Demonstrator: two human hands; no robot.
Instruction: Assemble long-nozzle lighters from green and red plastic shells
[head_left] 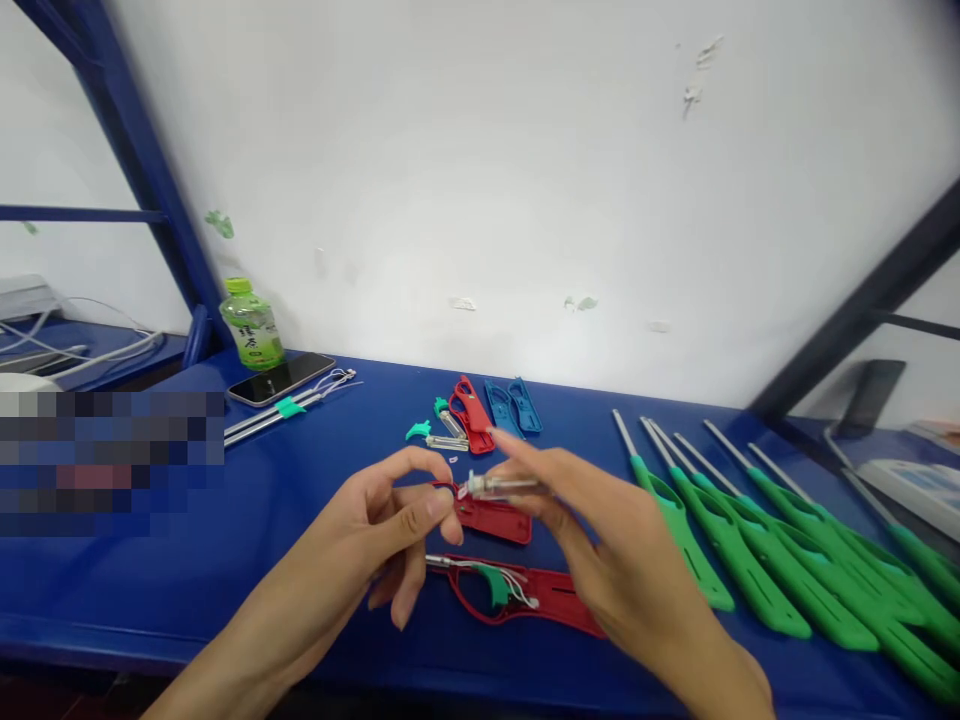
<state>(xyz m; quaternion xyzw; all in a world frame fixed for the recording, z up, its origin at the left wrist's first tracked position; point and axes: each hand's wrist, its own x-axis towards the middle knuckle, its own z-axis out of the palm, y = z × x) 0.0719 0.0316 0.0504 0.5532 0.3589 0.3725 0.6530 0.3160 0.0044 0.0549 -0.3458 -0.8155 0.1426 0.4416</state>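
Note:
My right hand (622,525) grips a clear lighter fuel tank (504,486) with a pale valve end pointing left. Facing it, my left hand (375,530) has thumb and forefinger pinched beside a tiny whitish piece (463,491); what the fingertips hold is too small to make out. Below both hands lies an open red lighter shell half (559,600), fitted with a green trigger (495,585), white wires and a metal tube (437,562). Another red shell half (499,522) lies just behind it, partly hidden by my hands.
Behind are red shells (472,415), blue shells (527,405), a loose green trigger (418,430) and a clear tank (448,443). Several green lighters (772,540) lie right. Left are taped metal tubes (259,424), a phone (281,378) and a bottle (251,325). A wall (487,200) stands behind.

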